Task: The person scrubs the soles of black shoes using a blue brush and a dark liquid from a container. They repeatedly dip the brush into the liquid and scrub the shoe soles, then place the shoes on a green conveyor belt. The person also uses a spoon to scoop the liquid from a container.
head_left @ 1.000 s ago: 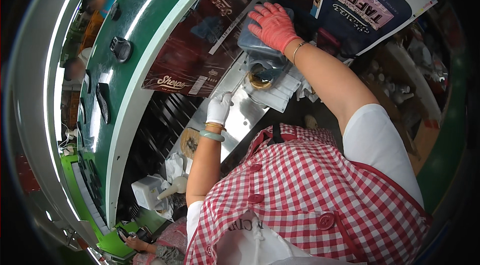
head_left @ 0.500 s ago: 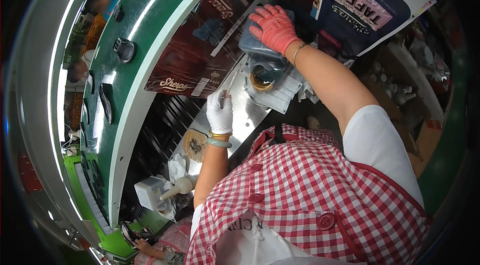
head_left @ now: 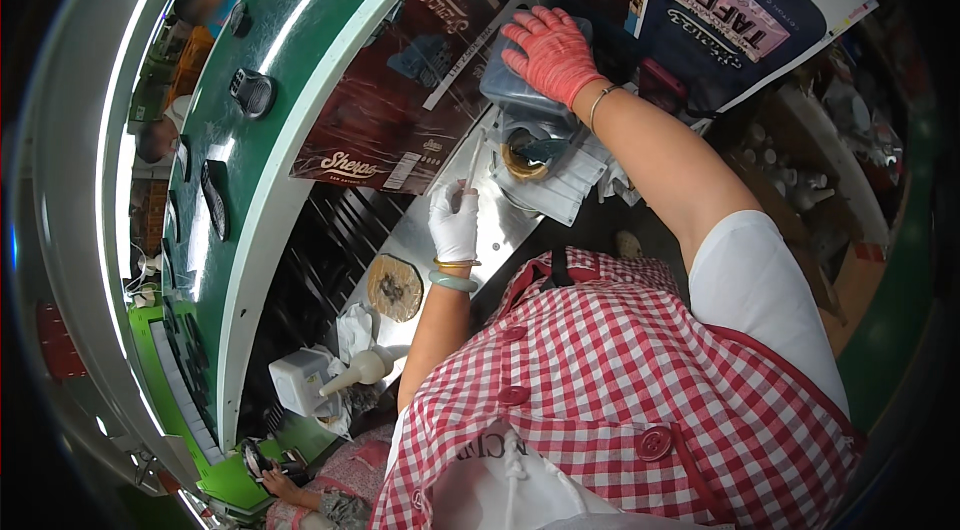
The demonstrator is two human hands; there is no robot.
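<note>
My right hand (head_left: 553, 55), in a coral-red knit glove, lies with its fingers stretched over the top of a grey translucent plastic container (head_left: 510, 95). Just below that container is a round opening with a tan rim (head_left: 527, 166), with something dark inside. White sheets (head_left: 580, 192) lie beside it. My left hand (head_left: 455, 223), in a white glove, is over the metal worktop (head_left: 500, 250), fingers curled in a pinch. A thin pale stick (head_left: 474, 170) rises from its fingertips; its kind cannot be made out. Nearby sits a round tan disc with a dark centre (head_left: 395, 288).
A green conveyor (head_left: 255, 190) with a white edge carries several black shoe soles (head_left: 252, 93). Dark red printed boards (head_left: 380, 120) stand between it and the worktop. Lower left are a white jug (head_left: 300, 385) and a nozzle bottle (head_left: 365, 368). Other people work beyond the conveyor and at lower left.
My left hand has shifted slightly to the right, and the pale stick moved with it. The tan disc shows more fully. My right hand stays on the container.
</note>
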